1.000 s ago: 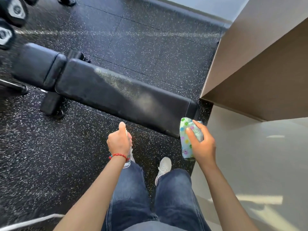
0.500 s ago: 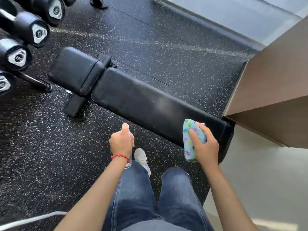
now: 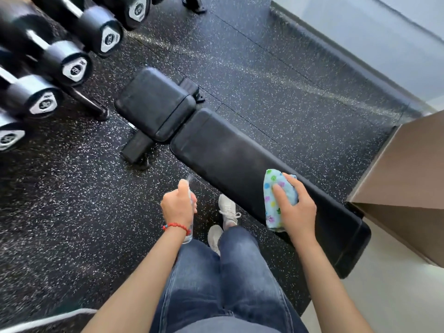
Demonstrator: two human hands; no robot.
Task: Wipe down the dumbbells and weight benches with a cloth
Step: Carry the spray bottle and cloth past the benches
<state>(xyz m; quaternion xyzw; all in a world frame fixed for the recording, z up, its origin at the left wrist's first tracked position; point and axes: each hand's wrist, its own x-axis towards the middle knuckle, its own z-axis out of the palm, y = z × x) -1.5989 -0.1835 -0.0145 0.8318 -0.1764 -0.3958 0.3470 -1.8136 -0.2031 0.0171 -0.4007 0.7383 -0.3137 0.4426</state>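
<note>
Standing beside the bench [image 3: 240, 162], the person looks to be at the spraying step, wiping not yet begun. Dumbbells [image 3: 72, 54] sit racked beyond the bench's far end. Over its near edge, the right hand [image 3: 296, 210] has its fingers wrapped around a folded cloth [image 3: 272, 200]. Just off that edge, the left hand [image 3: 177, 205] is closed around a clear spray bottle [image 3: 188, 233], thumb on top; its contents cannot be made out. Next the cloth likely needs pressing flat onto the padding.
</note>
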